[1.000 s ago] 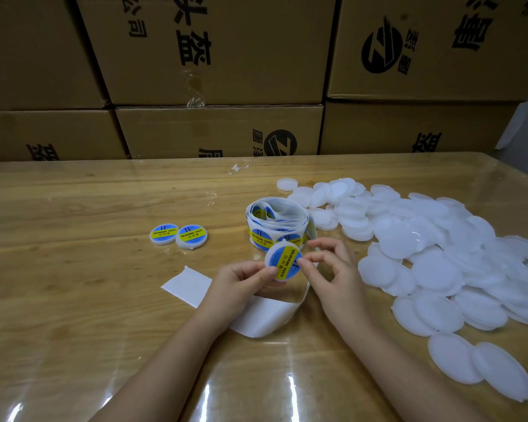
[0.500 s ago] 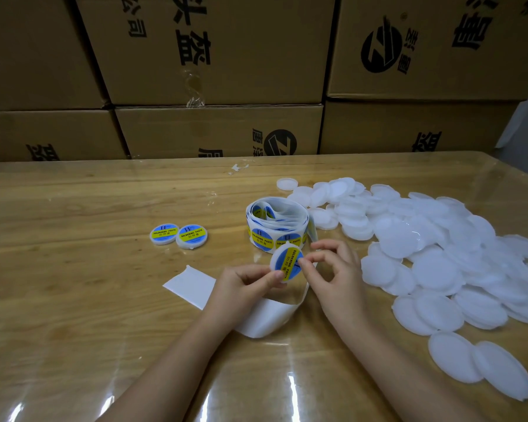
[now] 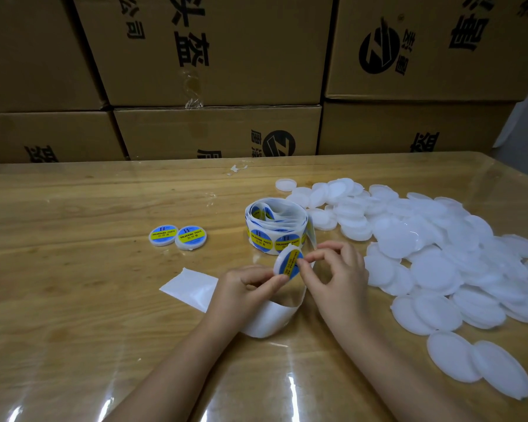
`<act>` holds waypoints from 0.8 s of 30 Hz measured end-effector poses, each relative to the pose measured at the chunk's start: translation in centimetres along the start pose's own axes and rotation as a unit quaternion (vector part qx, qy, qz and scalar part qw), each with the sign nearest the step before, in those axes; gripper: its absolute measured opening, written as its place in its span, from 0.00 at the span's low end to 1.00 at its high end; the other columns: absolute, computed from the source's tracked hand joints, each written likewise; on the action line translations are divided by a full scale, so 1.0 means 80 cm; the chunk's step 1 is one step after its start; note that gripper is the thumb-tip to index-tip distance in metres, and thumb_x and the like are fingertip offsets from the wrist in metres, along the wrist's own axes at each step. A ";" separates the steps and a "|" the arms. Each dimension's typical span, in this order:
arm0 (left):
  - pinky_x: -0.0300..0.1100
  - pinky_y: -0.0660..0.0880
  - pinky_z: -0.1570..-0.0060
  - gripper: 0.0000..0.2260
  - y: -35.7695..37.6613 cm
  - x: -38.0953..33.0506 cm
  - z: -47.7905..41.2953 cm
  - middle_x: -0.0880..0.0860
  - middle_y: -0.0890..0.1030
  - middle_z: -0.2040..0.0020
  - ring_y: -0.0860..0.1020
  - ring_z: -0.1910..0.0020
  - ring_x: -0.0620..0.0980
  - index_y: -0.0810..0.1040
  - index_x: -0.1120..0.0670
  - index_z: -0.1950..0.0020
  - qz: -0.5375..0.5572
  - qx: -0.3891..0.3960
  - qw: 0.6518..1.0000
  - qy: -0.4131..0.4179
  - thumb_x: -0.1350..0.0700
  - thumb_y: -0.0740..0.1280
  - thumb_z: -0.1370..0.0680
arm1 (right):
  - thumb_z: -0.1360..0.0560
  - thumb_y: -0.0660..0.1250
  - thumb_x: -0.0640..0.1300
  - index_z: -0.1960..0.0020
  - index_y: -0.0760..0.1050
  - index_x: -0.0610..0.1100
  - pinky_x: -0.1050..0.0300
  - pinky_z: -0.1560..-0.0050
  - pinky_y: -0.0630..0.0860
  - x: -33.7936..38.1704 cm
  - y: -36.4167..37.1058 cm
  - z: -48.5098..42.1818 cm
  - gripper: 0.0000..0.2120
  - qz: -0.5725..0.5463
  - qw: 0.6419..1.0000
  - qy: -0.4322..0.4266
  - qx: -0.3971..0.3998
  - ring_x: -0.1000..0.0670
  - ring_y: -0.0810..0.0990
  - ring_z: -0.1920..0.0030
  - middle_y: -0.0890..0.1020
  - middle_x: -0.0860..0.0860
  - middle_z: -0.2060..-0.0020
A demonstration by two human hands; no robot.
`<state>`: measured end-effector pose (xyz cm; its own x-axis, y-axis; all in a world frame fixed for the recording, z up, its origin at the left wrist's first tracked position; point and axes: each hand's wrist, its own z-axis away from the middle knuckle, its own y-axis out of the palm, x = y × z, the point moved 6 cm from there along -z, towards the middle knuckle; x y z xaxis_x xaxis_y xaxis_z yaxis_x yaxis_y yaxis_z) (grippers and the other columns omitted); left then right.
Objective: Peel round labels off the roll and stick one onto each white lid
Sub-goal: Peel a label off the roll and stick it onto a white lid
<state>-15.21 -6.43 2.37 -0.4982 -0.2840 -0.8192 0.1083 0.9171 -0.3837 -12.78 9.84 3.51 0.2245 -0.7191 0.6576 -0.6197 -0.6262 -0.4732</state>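
Held lid: we keep it lifted off the table, between both hands and just in front of the roll. It is tilted with its face toward us, so that we can watch how the label sits.
Label: blue and yellow, it lies on the face of the held lid. Whether its edge is pressed down all around, we cannot tell.
Left hand: it grasps the held lid at the lower rim, pinching it between thumb and fingers. We judge that this steadies the lid against pressure from the other side.
Right hand: its thumb tip lies on the label and its curled fingers close on the rim, so it grasps the held lid too, probably to rub the label flat.
Roll: it stands just beyond the fingertips, near enough for a short reach to the next label.
Backing strip: this bare white paper loops under the hands and ends to the left of the left hand.
Finished lids: two labelled lids lie face up, touching each other, well to the left of the left hand and apart from the bare ones.
Pile of white lids: it lies near the right hand, on its right side. Very many have no label, so we judge the task is only at its beginning.
Next step: we judge that the held lid belongs beside the two finished lids.
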 end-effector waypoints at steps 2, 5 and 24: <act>0.42 0.71 0.62 0.13 -0.001 0.003 0.000 0.58 0.80 0.67 0.75 0.66 0.50 0.82 0.59 0.64 0.026 -0.003 0.999 -0.028 0.50 0.71 0.27 | 0.34 0.77 0.46 0.59 0.79 0.49 0.51 0.53 0.68 0.003 0.000 0.001 0.08 0.010 1.000 -0.012 -0.002 0.48 0.75 0.50 0.76 0.53 0.53; 0.36 0.74 0.60 0.10 -0.003 0.008 0.000 0.52 0.85 0.63 0.80 0.63 0.41 0.85 0.51 0.61 0.096 -0.007 0.991 -0.095 0.47 0.68 0.30 | 0.34 0.77 0.48 0.52 0.77 0.47 0.53 0.52 0.66 0.001 0.001 0.000 0.14 -0.002 1.000 0.008 0.004 0.49 0.75 0.48 0.76 0.53 0.52; 0.42 0.79 0.59 0.12 -0.002 0.014 -0.002 0.60 0.84 0.60 0.84 0.59 0.57 0.85 0.56 0.57 0.291 0.037 0.941 -0.170 0.50 0.65 0.27 | 0.27 0.64 0.49 0.46 0.74 0.61 0.40 0.38 0.68 0.022 0.008 0.005 0.12 -0.178 0.978 0.013 0.105 0.57 0.74 0.49 0.79 0.66 0.58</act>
<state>-15.95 -6.86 1.60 -0.0335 0.1758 -0.9839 0.3438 0.9264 0.1538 -12.51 8.06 4.12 0.3781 -0.4374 0.8159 -0.3368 -0.8860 -0.3188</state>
